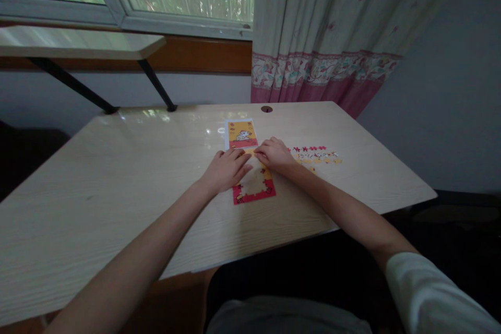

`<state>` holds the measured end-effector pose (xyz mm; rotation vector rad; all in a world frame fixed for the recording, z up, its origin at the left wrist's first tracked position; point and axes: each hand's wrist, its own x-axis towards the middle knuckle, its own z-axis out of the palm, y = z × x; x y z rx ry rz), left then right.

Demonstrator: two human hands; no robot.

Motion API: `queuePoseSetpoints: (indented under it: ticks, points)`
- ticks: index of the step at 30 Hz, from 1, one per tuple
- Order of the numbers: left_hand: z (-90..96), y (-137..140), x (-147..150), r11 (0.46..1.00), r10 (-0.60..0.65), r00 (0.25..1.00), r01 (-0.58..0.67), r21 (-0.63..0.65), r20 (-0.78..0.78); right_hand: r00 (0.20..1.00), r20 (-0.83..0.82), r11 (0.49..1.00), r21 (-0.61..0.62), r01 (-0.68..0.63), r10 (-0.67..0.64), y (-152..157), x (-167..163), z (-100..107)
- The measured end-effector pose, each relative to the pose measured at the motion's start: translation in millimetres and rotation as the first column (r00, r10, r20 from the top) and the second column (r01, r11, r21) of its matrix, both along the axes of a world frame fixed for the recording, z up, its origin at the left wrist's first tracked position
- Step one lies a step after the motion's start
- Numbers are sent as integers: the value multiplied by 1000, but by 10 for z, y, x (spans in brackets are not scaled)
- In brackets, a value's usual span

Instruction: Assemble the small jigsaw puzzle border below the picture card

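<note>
A jigsaw puzzle border (255, 198), red along the near side and yellow higher up, lies on the table with a bare middle. My left hand (227, 169) rests over its upper left part, fingers stretched to the right and the thumb apart. At the upper right corner my right hand (275, 155) has its fingers bent and close together on the far edge. Whatever is under those fingertips is hidden. Just beyond both hands is a picture card (241, 132) with a white animal on yellow and red.
To the right of my right hand lie rows of loose puzzle pieces (318, 160), red, white and yellow. The table (156, 167) has a round cable hole (266, 109) near its back edge. A raised shelf (78, 42) stands at the back left, and a curtain (313, 36) hangs behind.
</note>
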<state>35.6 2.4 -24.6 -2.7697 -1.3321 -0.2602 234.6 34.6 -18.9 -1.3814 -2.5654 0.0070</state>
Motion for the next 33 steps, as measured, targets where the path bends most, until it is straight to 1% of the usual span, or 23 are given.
queuePoseSetpoints:
  ticks: [6,13,16,19,21,23,26,28,30,33]
  points:
    - [-16,17,-8,1000,8,1000,-7,-25,13,1000,-15,999,-37,-19,18,49,0,4]
    - [1,10,-3,1000,3,1000,-3,-18,1,999,-51,997,-74,15,-18,65,-3,27]
    - [-8,9,-16,1000,7,1000,-7,-17,0,997,-64,995,-90,-36,30,88,41,45]
    - [-21,10,-36,1000,-1,1000,1,-13,10,987,-152,993,-89,-75,61,133,171,137]
    - [-25,8,-45,1000,-8,1000,8,-11,13,972,-234,995,-86,-55,34,175,325,242]
    - [-22,1,-47,1000,-6,1000,6,-12,15,958,-285,994,-108,-10,-22,225,535,348]
    - [-4,-16,-47,1000,6,1000,-5,-21,24,952,-284,979,-194,63,-118,309,937,432]
    - [17,-27,-51,999,1,999,0,-36,34,944,-292,970,-225,90,-155,360,1247,406]
    - [41,-34,-57,998,-16,999,19,-55,45,917,-324,956,-247,157,-234,400,1578,319]
    - [71,-30,-58,995,-53,997,57,-84,51,838,-416,926,-279,253,-354,433,2068,123]
